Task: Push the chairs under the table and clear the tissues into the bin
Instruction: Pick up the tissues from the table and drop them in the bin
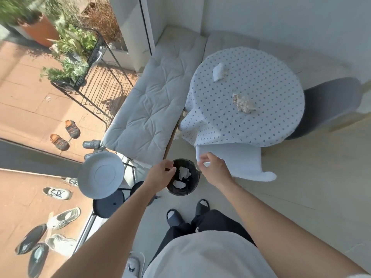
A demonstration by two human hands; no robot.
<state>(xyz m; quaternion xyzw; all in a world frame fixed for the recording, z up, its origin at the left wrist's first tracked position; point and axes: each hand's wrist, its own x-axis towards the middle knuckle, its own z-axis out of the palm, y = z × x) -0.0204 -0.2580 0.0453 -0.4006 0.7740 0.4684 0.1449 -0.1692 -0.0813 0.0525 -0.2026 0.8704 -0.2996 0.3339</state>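
A round table (261, 129) with a dotted cloth carries two crumpled tissues, a white tissue (218, 71) at the back and a brownish tissue (243, 103) nearer the middle. A white chair (243, 163) is tucked under its near edge, a grey chair (329, 105) under its right side. The black bin (191, 190) stands on the floor with white tissues (183, 173) inside. My left hand (161, 173) hovers open over the bin's left rim. My right hand (213, 169) is at the bin's right rim against the white chair's back, fingers apart, holding nothing visible.
A cushioned bench (148, 109) runs along the left of the table. A white round side table (100, 174) and black stools (108, 205) stand at the left. Shoes (60, 141) and a plant rack (80, 63) lie on the terrace beyond. My slippered feet (186, 213) are behind the bin.
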